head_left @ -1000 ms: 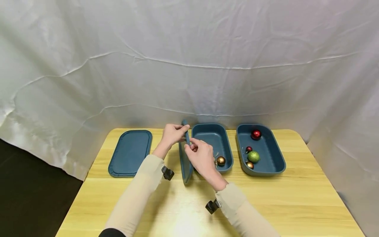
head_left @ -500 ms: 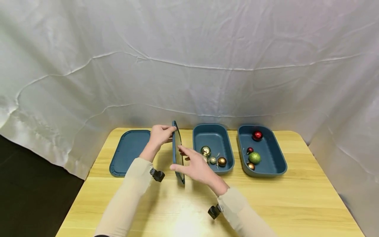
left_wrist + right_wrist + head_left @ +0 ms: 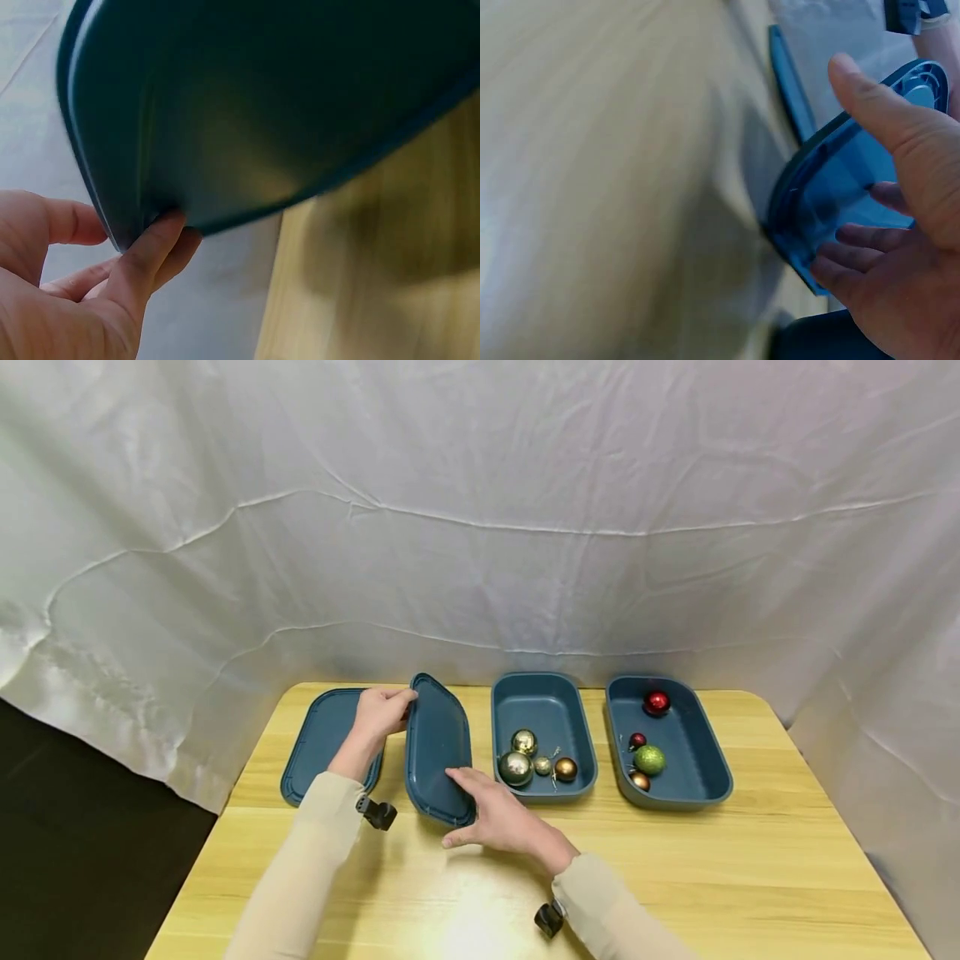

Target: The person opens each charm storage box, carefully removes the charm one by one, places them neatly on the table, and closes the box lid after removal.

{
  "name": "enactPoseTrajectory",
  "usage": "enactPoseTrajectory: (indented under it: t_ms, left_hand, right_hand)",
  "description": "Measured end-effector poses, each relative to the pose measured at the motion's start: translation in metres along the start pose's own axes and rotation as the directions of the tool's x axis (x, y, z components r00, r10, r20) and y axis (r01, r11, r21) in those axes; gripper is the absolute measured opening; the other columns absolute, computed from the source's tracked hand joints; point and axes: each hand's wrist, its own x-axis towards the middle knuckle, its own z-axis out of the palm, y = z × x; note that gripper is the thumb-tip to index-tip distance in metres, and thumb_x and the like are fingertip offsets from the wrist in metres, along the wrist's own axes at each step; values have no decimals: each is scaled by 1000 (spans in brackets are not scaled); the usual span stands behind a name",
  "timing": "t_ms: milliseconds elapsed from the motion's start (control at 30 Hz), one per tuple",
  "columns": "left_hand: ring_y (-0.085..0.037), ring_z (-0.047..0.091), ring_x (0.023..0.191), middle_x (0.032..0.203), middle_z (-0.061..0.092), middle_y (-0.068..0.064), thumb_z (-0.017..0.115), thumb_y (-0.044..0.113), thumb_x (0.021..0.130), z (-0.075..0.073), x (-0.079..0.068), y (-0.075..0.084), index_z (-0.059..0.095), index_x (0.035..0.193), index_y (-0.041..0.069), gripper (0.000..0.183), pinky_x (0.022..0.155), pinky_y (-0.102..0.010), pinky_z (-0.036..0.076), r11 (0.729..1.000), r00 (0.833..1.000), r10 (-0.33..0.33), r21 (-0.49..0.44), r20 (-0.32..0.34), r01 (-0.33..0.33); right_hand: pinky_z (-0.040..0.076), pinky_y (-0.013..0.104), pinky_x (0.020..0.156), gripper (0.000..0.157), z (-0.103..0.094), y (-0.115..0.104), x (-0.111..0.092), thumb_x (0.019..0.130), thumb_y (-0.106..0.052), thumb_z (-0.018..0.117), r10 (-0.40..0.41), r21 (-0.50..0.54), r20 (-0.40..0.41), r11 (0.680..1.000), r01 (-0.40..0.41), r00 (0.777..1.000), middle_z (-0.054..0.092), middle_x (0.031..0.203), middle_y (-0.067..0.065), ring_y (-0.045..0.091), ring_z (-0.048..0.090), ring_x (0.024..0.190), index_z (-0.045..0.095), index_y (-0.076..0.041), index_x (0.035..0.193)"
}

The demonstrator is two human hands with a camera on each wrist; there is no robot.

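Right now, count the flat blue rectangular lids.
2: a tilted blue lid pinched by the left hand; another blue lid left of it on the yellow wooden table, partly hidden.

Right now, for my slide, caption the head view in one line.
A left hand grips a tilted blue lid, right hand at its near end, beside two open bins of ornaments.
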Motion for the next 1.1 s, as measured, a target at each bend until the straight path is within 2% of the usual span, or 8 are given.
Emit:
enactPoseTrajectory:
  t_ms: [100,167,233,333,467,633,800,1100]
  left_hand:
    - [-5,66,64,75,69,2,61,23,105,-3,0,-6,77,122,-3,35,78,-25,63,999,1000,-15,30,-23,16]
    - [-5,64,63,70,67,7,61,23,105,-5,-1,-10,78,122,-1,34,77,-26,61,998,999,-16,56,-37,18]
    - [-9,63,66,74,68,1,60,23,106,-6,-2,-14,77,125,0,34,80,-29,60,997,999,-6,80,-52,10]
    - [-22,70,93,115,76,-13,58,23,108,-7,-3,-22,71,136,2,37,93,-39,60,989,998,23,149,-66,-13]
    - [-40,61,128,150,60,-22,54,22,111,-7,-5,-33,63,145,3,40,107,-53,55,957,994,68,287,-85,-41]
    - [-42,59,133,144,64,-24,53,19,111,0,-4,-49,56,150,0,44,107,-55,56,911,987,120,407,-105,-68]
    - [-49,47,144,152,54,-31,61,19,107,7,-5,-68,47,153,-9,56,118,-58,47,867,977,187,484,-101,-116]
    - [-54,54,136,148,51,-41,69,20,103,23,-6,-94,34,154,-20,73,112,-60,51,767,949,302,613,-84,-190]
  right_hand:
    - [40,57,124,99,6,3,-1,86,-41,89,17,-32,13,999,-17,1000,34,170,20,41,38,155,36,-19,166]
    - [41,58,124,96,9,5,-1,88,-40,88,33,-44,15,999,-32,999,32,171,21,42,39,154,35,-22,166]
    - [42,57,123,94,11,6,-1,89,-39,87,43,-54,14,998,-42,999,31,171,20,42,40,154,35,-23,166]
    - [43,56,123,91,13,6,0,91,-38,85,50,-72,12,996,-49,999,31,172,19,42,39,154,36,-23,166]
    - [42,56,123,87,15,7,0,93,-39,83,47,-104,13,994,-46,999,30,172,19,42,36,156,38,-20,165]
    - [38,55,126,82,19,15,-1,96,-41,79,0,-166,5,986,1,1000,32,170,24,41,30,159,42,-12,163]
    - [39,54,126,77,23,19,-1,98,-44,75,-57,-236,-7,970,54,998,36,166,30,44,31,158,46,-7,160]
    - [36,54,128,73,24,6,-2,97,-38,78,18,-334,15,942,-12,1000,37,166,29,44,31,158,51,-4,156]
